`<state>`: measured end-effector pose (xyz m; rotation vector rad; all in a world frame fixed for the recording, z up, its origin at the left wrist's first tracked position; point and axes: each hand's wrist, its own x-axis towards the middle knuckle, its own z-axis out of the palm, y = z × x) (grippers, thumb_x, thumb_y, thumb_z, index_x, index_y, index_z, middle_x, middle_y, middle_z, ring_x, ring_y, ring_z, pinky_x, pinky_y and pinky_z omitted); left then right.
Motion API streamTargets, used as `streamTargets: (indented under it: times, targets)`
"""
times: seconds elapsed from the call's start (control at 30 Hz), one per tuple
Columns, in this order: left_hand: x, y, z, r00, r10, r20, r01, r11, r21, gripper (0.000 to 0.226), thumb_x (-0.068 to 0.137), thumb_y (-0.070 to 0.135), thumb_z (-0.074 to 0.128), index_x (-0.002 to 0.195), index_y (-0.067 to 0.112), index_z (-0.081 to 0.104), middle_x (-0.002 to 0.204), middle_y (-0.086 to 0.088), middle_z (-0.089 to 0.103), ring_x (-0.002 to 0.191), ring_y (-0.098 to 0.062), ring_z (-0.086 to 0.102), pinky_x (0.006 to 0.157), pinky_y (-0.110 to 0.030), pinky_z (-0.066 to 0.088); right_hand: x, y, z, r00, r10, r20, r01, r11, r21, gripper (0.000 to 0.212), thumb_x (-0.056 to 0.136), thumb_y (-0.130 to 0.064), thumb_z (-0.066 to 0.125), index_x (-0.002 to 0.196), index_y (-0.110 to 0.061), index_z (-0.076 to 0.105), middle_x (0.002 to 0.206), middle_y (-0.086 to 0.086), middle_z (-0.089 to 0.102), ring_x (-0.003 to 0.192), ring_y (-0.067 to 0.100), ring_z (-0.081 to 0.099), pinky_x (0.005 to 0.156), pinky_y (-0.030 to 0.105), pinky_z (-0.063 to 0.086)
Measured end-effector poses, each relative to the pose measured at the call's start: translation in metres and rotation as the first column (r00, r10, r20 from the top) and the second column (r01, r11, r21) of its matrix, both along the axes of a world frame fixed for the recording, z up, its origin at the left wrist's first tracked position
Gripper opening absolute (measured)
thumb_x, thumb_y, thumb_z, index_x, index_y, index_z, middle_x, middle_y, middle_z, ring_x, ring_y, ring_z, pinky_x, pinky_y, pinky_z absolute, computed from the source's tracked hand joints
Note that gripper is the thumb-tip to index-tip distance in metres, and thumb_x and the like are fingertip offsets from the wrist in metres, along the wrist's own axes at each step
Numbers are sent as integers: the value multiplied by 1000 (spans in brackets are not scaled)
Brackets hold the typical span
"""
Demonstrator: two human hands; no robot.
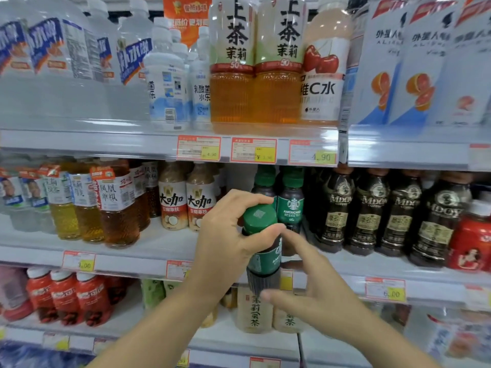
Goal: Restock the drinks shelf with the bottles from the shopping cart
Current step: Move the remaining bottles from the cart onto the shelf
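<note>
Our left hand (228, 235) curled round the green cap and neck of the coffee bottle (264, 257). It held the bottle upright in front of the middle shelf (164, 241), just before the matching bottles (291, 208). Our right hand (321, 282) lay mostly open, forefinger straight against the bottle's shoulder and thumb near its base, gripping nothing.

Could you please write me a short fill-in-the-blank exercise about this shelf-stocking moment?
The left hand grips the dark plastic coffee bottle with the green label by its ____. The right hand's ____ touches that bottle's ridged base. The two matching bottles on the shelf behind have ____ caps. The yellow-patched price tag under the cherry-labelled pink bottle reads ____.
Missing: cap; thumb; green; 4.90.
</note>
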<state>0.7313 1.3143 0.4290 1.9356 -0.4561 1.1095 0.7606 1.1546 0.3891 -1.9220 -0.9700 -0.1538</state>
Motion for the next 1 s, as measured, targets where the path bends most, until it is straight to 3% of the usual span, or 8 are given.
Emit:
streamTargets:
  times: [0.1,0.23,0.33,0.47,0.57,0.63,0.87,1.0]
  targets:
    - [11,-25,8,996,-88,30,87,995,38,31,72,42,65,101,33,63,99,17,58,94,-8,58,81,-18,46,13,-11,1,985,-139,103,131,987,88,60,72,-22,78,115,-47,45,112,-31,55,105,-8,53,85,9,41]
    - [25,-33,10,994,-104,38,97,983,156,50,77,50,61,124,38,49,112,21,51,107,-6,51,91,-19,42,32,-29,5,933,-297,203,255,944,209,60,75,-28,75,120,-49,41,116,-29,53,109,-2,52,87,9,41]
    - [42,-19,-7,999,48,7,-48,974,220,48,84,55,49,130,43,43,125,23,40,122,2,36,100,-13,28,48,-35,3,908,-395,141,340,890,303,63,76,-23,76,118,-50,37,118,-25,54,110,-4,53,92,17,46]
    - [64,1,-49,935,333,-119,-251,862,440,56,90,42,53,141,41,30,155,7,3,140,-19,14,109,-38,28,72,-36,-8,894,-448,29,422,860,287,59,77,-21,75,117,-48,40,115,-23,57,108,-2,55,93,30,48]
    - [69,6,-67,860,405,-309,-175,805,567,67,93,45,47,139,52,0,145,13,-40,111,-17,52,104,-36,38,81,-29,-18,881,-472,15,457,860,227,57,77,-25,74,127,-30,48,113,-22,57,105,-5,54,91,23,48]
    - [71,5,-68,828,434,-355,-153,783,603,68,93,47,45,139,53,-5,136,14,-51,86,-10,58,96,-29,42,85,-25,-21,861,-508,16,495,846,201,58,78,-29,73,130,-25,48,111,-23,55,105,-4,53,88,19,45]
    - [74,5,-73,861,381,-338,-151,825,545,65,92,47,47,144,47,9,138,14,-50,126,-15,44,100,-24,37,89,-16,-21,813,-581,39,569,806,163,67,75,-39,74,133,-20,46,120,-13,59,109,5,55,88,22,46]
    - [73,6,-73,873,349,-341,-135,845,518,64,92,45,48,145,44,12,138,14,-50,130,-18,40,102,-26,36,82,-18,-21,820,-572,30,560,812,166,65,76,-32,75,133,-24,46,119,-16,55,108,2,52,90,17,45]
